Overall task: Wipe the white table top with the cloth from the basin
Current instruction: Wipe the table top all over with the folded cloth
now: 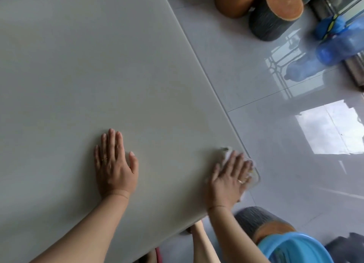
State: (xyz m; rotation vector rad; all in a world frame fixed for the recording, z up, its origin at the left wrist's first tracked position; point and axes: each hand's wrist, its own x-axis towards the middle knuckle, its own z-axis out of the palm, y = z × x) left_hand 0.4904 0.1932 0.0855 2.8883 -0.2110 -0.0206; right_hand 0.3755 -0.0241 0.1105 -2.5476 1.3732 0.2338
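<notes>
Cloth (226,155), white and bunched, lies at the near right corner of the table (98,65). It is mostly hidden under the right hand (229,181), with only a crumpled bit showing beyond the fingertips and a fringe at the table's edge. That hand lies on it with fingers fairly straight and spread, so its grip is open: it presses the cloth to the surface rather than clutching it. Hand and cloth are both blurred, which suggests a wiping stroke under way. The left hand (115,164) rests flat on the table well apart from the cloth, palm down and fingers together. Its grip is open too and holds nothing; it looks like a brace.

The wide stretch of table beyond both hands is bare. Whether it has been wiped cannot be told, so the task seems partway done at best.

Risk lies at the corner. Because the cloth is only pressed, not held, a stroke carried past the edge could push it off onto the glossy tiled floor (275,124). The blue basin (291,247) sits just below the right forearm, apparently on a dark stool (254,219), and a backward pull of the elbow might knock it. A wet surface could let the bracing left palm slide. More stools (275,14) stand beyond the table's far side, near blurred blue items (338,44) that cannot be identified.
</notes>
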